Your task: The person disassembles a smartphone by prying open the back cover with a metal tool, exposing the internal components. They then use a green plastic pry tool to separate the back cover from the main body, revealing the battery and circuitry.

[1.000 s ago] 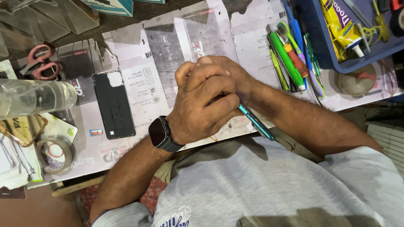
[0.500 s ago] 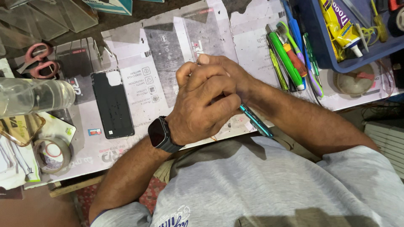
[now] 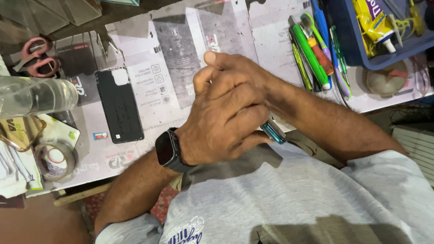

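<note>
Right now my left hand (image 3: pixel 221 122) is curled over my right hand (image 3: pixel 246 74), both lifted close to my chest above the workbench (image 3: pixel 149 97). Between them I grip a phone (image 3: pixel 273 132); only its teal edge shows, poking out below my left fingers, so I cannot tell which face is turned up or what my right fingertips are doing under the cover of the left. Both hands are wrapped tight around it, not spread.

Beyond my left hand, near the wrist with the smartwatch (image 3: pixel 168 150), a black back cover (image 3: pixel 119 105) lies flat on the printed sheets. That suggests to me the phone is apart and the cover is not yet back on. Further out on that side sit the pink-handled scissors (image 3: pixel 34 56), a clear plastic bottle (image 3: pixel 36 96) on its side and a roll of tape (image 3: pixel 55 159).

Past my right forearm lies a row of tools, a green-handled screwdriver (image 3: pixel 309 54) among them, and a blue tray (image 3: pixel 384 58) holding a yellow glue tube (image 3: pixel 371 22). None of these is in my grip, so I judge the work is mid-way, with the handling going on by fingers alone.
</note>
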